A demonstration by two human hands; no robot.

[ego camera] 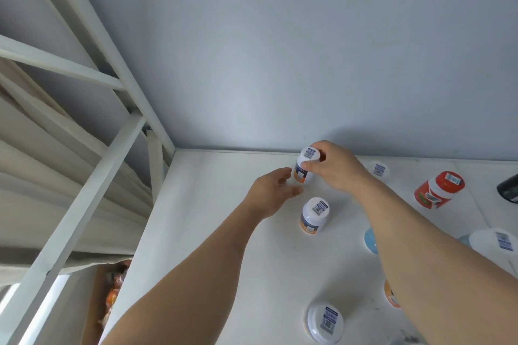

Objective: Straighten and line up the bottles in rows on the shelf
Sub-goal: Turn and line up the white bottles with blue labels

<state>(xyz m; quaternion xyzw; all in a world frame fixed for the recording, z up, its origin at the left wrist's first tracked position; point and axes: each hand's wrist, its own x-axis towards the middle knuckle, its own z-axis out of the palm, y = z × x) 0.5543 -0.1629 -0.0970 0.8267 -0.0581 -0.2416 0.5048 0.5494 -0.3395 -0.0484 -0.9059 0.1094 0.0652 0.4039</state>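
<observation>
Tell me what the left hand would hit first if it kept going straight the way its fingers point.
Most likely the white bottle that the right hand grips near the back wall. The left hand is open, its fingers aimed up and right at the bottle's lower side, a small gap away. Depth is hard to judge from this one view.

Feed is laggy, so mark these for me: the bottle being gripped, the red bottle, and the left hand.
gripped bottle point(304, 169), head view, on its white side under the cap
red bottle point(437, 190), head view, on its body
left hand point(269, 193), head view, on its back

On the shelf, 1 bottle stands by the back wall, another bottle just before it.
</observation>
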